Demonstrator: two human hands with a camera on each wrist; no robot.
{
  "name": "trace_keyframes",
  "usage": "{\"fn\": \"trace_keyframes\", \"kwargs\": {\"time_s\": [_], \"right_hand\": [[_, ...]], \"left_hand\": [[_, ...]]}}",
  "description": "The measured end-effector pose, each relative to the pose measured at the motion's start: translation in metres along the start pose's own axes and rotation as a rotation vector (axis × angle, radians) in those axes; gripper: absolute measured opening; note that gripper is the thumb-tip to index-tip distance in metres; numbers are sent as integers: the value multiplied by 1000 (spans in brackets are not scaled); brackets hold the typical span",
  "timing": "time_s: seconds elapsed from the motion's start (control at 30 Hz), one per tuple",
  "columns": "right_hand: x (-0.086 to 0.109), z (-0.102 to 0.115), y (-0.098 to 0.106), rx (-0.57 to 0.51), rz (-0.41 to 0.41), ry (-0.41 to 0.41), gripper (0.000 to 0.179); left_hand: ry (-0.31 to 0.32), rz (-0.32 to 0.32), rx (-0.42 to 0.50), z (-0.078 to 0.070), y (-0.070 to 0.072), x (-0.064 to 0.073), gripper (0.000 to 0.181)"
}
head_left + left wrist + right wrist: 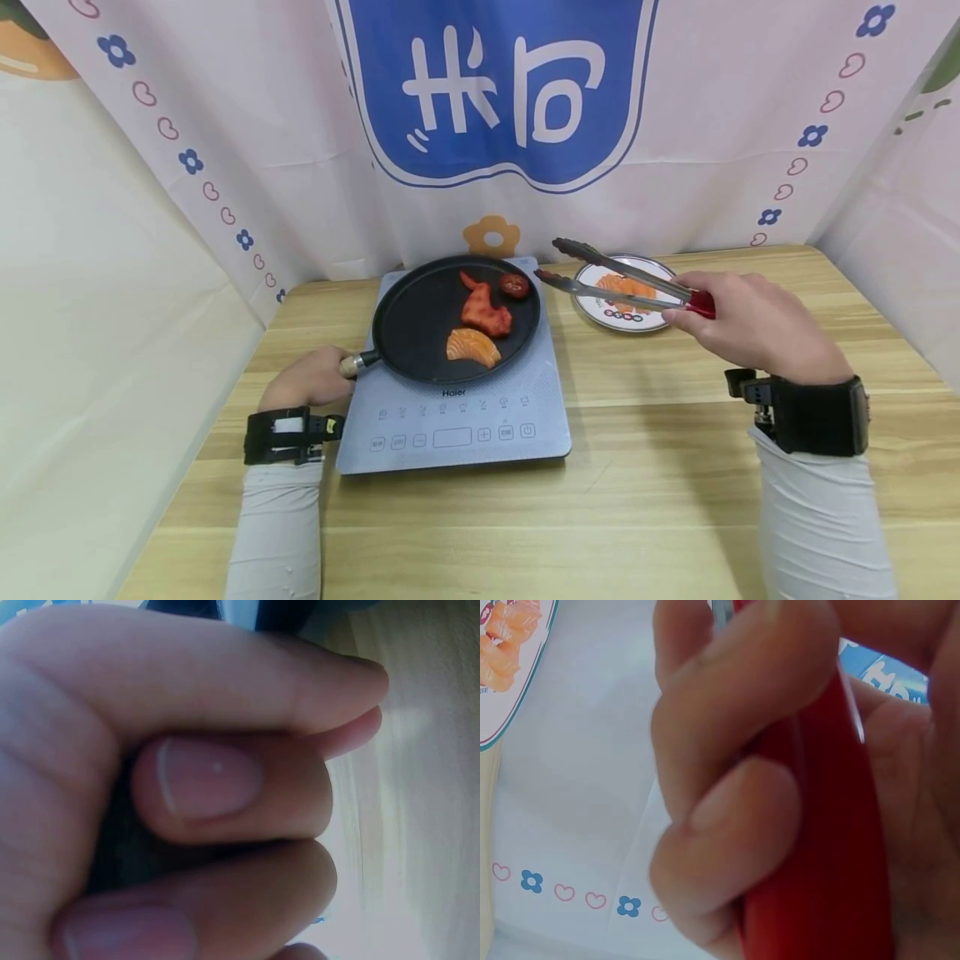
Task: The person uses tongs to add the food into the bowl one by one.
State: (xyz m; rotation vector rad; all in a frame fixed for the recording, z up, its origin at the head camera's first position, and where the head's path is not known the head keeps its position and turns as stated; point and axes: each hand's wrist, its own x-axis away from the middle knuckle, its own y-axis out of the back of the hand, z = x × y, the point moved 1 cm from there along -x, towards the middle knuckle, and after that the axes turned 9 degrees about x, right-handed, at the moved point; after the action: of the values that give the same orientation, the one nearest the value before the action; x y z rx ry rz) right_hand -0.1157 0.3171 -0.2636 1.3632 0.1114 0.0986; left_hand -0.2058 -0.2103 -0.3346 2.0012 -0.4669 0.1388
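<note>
My left hand (309, 380) grips the handle (362, 362) of a round black frying pan (416, 321); the left wrist view shows curled fingers (247, 787). In the pan lie a reddish chicken wing (486, 312), a dark red tomato slice (514, 285) and an orange salmon slice (472, 347). My right hand (761, 323) holds metal tongs (647, 277) with a red handle (817, 862), fingers wrapped round it. Dark tips of the tongs stand apart with nothing between them, pointing left toward the pan. Below the tongs, a white plate (647, 265) carries salmon slices (633, 288).
Under the pan is a flat grey induction cooker (450, 457) with printed buttons along its front. Both it and the plate stand on a light wooden table (622, 517). A white cloth (292, 192) with a blue sign closes off the back and sides.
</note>
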Motion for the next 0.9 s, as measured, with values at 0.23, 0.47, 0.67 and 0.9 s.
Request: {"fn": "trace_keyframes", "kwargs": {"time_s": [0.23, 0.47, 0.67, 0.9], "right_hand": [[-1, -5, -1, 1, -4, -2, 49], [-1, -11, -1, -5, -7, -7, 48], [-3, -18, -3, -16, -2, -15, 46], [-6, -26, -7, -18, 10, -24, 43]], "left_hand": [[7, 1, 8, -1, 0, 1, 18], [15, 6, 5, -2, 0, 1, 17], [18, 6, 9, -2, 0, 1, 16], [24, 3, 8, -1, 0, 1, 17]]}}
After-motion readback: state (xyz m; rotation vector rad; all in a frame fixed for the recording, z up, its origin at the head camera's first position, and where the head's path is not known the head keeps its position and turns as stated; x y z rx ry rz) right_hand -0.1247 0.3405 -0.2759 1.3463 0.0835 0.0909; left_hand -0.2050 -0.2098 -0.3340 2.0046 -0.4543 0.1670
